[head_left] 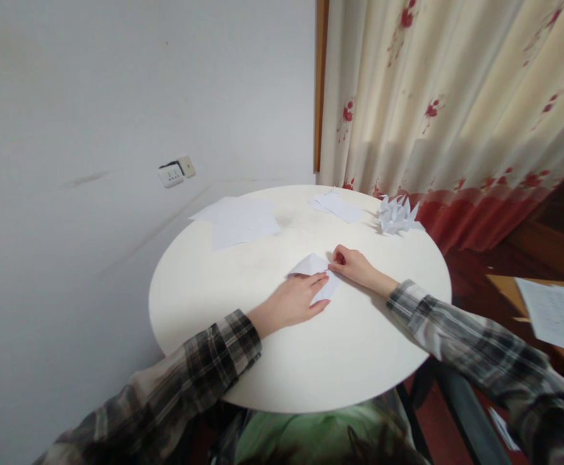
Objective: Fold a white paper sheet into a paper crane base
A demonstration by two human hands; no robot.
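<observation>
A small sheet of white paper (309, 263), partly folded, lies on the round white table (282, 368). My left hand (292, 302) rests over it from the left, fingers stretched out across the paper and the thumb apart near its lower edge. At the paper's right corner, my right hand (355, 267) is closed, with thumb and fingertips pinching the edge. The left palm and fingers hide part of the folds.
Larger white sheets (243, 223) lie at the table's back left. Smaller paper pieces (337, 206) are at the back, beside a cluster of pointed folded paper figures (396, 215) near the right edge. A wall with a socket (170, 175) borders the left; a floral curtain (437, 97) hangs behind.
</observation>
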